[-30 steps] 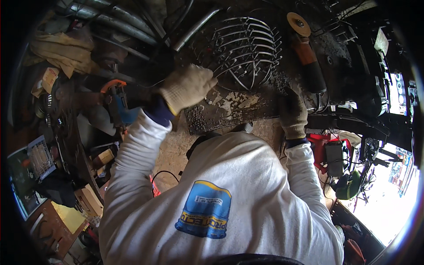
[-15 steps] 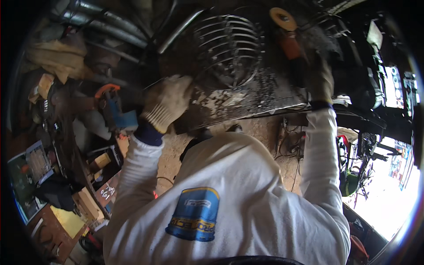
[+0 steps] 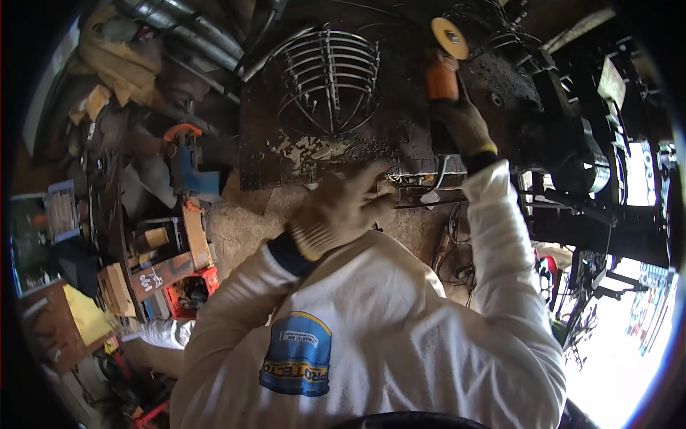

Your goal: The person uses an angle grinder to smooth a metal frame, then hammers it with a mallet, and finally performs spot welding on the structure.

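In a worn glove, my right hand [image 3: 461, 121] grips an angle grinder [image 3: 441, 80] with an orange body and a yellow disc [image 3: 449, 38] at its far end. The disc points away from me, over the right part of the dark workbench [image 3: 400, 143]. My left hand [image 3: 343, 207], gloved too, hovers in front of my chest at the bench's near edge. Its fingers are apart, slightly blurred, and nothing shows in them. A curved cage of metal rods [image 3: 330, 79] lies on the bench beyond my left hand, apart from both hands and the disc.
Metal pipes [image 3: 189, 32] lie at the far left, near a brown cloth [image 3: 118, 53]. A blue and orange clamp-like tool [image 3: 196, 168] stands left of the bench. Below it sits a red crate [image 3: 191, 293]. Dark machinery [image 3: 572, 157] crowds the right side.
My left hand has come off the bench's left side, moving right and back toward my chest. The grinder has shifted slightly left. The cage appears farther left as the view has turned.
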Available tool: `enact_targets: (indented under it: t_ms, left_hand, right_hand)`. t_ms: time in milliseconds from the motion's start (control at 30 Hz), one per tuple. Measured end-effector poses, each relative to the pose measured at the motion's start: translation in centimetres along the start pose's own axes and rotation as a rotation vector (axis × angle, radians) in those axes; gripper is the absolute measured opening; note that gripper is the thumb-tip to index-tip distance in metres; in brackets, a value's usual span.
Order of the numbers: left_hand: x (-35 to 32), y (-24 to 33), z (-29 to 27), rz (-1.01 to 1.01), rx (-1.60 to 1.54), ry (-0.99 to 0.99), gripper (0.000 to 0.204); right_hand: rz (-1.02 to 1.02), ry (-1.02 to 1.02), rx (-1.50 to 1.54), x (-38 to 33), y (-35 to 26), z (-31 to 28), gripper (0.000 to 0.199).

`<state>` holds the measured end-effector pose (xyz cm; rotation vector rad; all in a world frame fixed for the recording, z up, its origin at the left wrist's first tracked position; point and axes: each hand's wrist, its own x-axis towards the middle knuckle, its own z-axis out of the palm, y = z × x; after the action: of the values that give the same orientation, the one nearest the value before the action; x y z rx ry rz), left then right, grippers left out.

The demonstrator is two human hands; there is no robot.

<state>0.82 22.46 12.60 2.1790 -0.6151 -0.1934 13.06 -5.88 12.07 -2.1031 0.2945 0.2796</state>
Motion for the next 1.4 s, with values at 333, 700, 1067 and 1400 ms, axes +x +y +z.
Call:
enact_targets:
  t_ms: [333,700,1067,1400]
  left_hand:
    - [3.8,3.7,4.5,0.192,-0.632,0.082,0.093]
    - [-1.2,3.0,0.0,-0.07,-0.414,0.102,0.081]
    - [-5.0,-2.7,-1.4,-0.222,-0.597,0.079,0.074]
    - [-5.9,-5.5,1.7,0.033,-1.64,-0.294,0.054]
  right_hand:
    - [-0.268,-0.146,1.185,-11.9,0.1,2.0,0.068]
    - [-0.346,0.039,0.917,-14.3,-3.0,9.3,0.061]
    - [-0.232,0.225,0.668,-17.3,-9.7,17.2,0.049]
    - [-0.182,0.059,0.517,-16.9,-8.5,16.1,0.068]
